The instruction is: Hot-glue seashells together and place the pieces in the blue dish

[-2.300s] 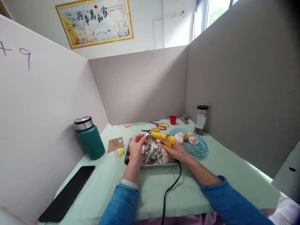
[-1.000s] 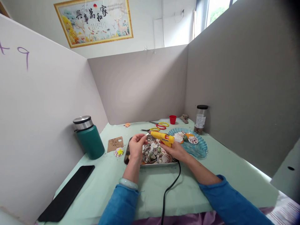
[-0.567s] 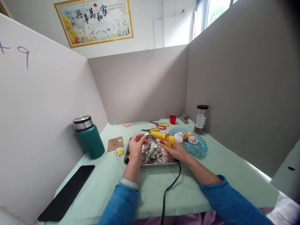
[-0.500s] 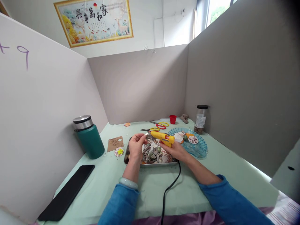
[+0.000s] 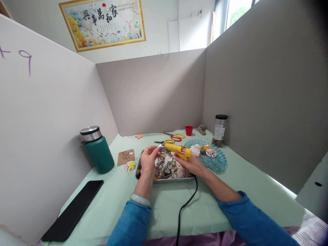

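A yellow glue gun (image 5: 177,149) is held in my right hand (image 5: 192,164), its nozzle pointing left and its black cord running down to the front edge. Between the thumb and fingertips of my left hand (image 5: 149,159) is a small whitish piece (image 5: 160,146), close to the nozzle; its shape is too small to tell. Both hands are over a metal tray (image 5: 174,180) full of shells (image 5: 169,166).
A blue scalloped plate (image 5: 220,164) with shells lies right of the tray. Scissors (image 5: 176,136), a red cup (image 5: 189,130) and a lidded jar (image 5: 219,131) are behind. At left are a green bottle (image 5: 99,153), brown card (image 5: 125,156), decorated disc (image 5: 130,166) and black mat (image 5: 74,210).
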`<action>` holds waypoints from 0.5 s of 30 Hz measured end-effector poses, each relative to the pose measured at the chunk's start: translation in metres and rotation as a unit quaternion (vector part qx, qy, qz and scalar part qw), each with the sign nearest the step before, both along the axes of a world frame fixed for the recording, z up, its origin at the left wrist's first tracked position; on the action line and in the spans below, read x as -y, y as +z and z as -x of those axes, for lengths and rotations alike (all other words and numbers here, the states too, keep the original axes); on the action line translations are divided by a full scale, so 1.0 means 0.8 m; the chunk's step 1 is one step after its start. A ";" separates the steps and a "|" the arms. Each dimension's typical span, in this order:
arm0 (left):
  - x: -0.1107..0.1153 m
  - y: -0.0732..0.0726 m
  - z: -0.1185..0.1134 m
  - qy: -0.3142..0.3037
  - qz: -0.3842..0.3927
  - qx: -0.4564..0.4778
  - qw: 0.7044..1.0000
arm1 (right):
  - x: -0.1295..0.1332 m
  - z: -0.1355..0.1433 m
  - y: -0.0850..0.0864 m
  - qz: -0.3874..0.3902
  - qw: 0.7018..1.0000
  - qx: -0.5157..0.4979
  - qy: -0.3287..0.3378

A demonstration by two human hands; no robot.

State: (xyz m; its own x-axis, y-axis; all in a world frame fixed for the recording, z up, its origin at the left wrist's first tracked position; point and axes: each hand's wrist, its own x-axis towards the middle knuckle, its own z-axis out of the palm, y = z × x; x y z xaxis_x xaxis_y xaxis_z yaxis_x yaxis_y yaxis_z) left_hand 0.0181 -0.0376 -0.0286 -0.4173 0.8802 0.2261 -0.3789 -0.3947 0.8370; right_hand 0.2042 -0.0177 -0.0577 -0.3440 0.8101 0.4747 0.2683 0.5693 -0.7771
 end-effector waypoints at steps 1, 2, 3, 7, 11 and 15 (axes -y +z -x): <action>0.000 0.000 0.000 0.000 0.000 0.000 1.000 | 0.001 0.001 0.001 0.000 1.000 -0.004 0.005; -0.001 -0.001 0.000 -0.001 0.001 -0.001 1.000 | 0.001 0.001 0.001 0.005 1.000 -0.007 0.012; -0.001 -0.001 0.001 -0.001 0.001 -0.001 1.000 | 0.002 0.002 0.002 0.013 1.000 -0.010 0.019; 0.000 -0.001 0.001 -0.001 -0.001 0.001 1.000 | 0.003 0.002 0.002 0.030 0.999 -0.012 0.036; 0.000 0.001 0.000 -0.002 0.001 0.008 1.000 | 0.001 0.001 0.001 0.018 1.000 -0.011 0.012; -0.001 -0.001 0.000 -0.005 -0.002 0.008 1.000 | 0.002 0.001 0.002 0.013 1.000 -0.007 0.004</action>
